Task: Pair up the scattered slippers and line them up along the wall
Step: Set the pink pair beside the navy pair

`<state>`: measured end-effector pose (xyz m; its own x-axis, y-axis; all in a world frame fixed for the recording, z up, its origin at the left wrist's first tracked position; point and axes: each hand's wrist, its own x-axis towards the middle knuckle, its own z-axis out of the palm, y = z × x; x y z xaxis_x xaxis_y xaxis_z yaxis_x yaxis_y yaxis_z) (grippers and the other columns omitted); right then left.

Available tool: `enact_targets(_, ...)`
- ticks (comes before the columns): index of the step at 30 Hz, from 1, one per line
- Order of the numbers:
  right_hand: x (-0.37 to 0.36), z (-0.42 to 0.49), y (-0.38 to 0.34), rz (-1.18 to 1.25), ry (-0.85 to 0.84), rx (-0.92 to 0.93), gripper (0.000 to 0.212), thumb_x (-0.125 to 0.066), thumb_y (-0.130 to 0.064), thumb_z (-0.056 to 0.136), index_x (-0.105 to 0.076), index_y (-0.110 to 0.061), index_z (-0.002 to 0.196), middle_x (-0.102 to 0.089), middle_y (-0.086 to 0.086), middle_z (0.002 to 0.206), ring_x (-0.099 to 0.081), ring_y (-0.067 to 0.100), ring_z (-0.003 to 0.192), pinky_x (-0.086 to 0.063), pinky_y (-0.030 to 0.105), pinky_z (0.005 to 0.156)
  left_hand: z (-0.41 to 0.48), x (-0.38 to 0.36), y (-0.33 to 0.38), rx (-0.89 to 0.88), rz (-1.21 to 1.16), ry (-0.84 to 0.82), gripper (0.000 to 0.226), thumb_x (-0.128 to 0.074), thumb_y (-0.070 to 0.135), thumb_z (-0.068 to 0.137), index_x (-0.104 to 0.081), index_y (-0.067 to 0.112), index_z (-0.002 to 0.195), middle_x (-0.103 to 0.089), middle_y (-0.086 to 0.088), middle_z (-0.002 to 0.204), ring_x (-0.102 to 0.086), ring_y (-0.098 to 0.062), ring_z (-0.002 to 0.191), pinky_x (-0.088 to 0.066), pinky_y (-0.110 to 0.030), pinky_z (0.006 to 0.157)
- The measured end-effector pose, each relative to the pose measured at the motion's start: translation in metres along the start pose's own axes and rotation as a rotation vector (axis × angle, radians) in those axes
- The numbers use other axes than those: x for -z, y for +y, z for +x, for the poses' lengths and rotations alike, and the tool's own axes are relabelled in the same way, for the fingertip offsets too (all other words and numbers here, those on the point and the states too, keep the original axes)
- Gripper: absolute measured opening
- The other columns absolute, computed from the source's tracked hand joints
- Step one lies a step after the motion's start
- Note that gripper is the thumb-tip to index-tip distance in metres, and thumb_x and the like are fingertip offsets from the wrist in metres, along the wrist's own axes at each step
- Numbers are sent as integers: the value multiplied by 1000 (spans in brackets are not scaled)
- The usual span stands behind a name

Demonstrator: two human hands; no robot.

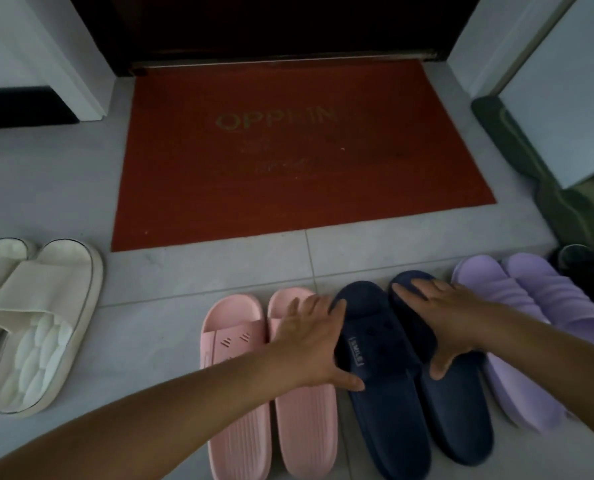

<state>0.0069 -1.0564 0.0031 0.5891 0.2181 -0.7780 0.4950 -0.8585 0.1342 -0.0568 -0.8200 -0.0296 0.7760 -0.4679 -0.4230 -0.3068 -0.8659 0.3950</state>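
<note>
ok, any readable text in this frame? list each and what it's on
"OPP..." in faded pale capitals on the red doormat; the later letters are too blurred to confirm.
Smaller lines beneath it on the doormat: too faded to read.
Small label on the strap of the left navy slipper: too small and blurred to read.

Pink pair [271, 382], navy pair [413, 375], lilac pair [527, 327] side by side; cream pair [29, 317] well apart, left
</note>
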Motion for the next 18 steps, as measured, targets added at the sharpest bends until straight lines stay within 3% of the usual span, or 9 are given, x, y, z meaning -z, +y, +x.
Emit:
enact_targets(3, -17, -5, 17, -122, 3, -55, 137, -81, -53, 55, 14, -17, 148, 1, 15, 158, -17, 32, 143, -27, 43, 111, 32, -4, 27, -34, 71, -139, 124, -59, 76, 64, 4, 13, 150, 1, -15, 159, -2, -33, 146, -9, -50, 118)
enact_targets(8, -36, 1, 31, -77, 122, 19, 103, -75, -30, 62, -15, -14, 144, -28, 10, 149, -44, 30, 126, -43, 37, 96, 52, -13, 38, -49, 168, -144, 103, -65, 66, 59, -31, 8, 137, -27, -17, 150, -24, -38, 136, -28, -49, 109)
enact_targets(14, -37, 6, 35, -58, 135, 22, 96, -74, -28, 58, -21, -15, 137, -44, 8, 131, -52, 30, 111, -40, 34, 74, 57, -16, 32, -46, 163, -143, 104, -66, 61, 57, -28, 11, 139, -21, -11, 155, -18, -37, 140, -29, -48, 109)
enact_targets(18, -35, 6, 35, -44, 122, 15, 95, -75, -30, 58, -21, -16, 135, -46, 7, 129, -51, 29, 110, -39, 34, 72, 58, -15, 30, -44, 170, -142, 104, -66, 60, 59, -25, 11, 141, -18, -11, 156, -15, -37, 141, -27, -50, 109)
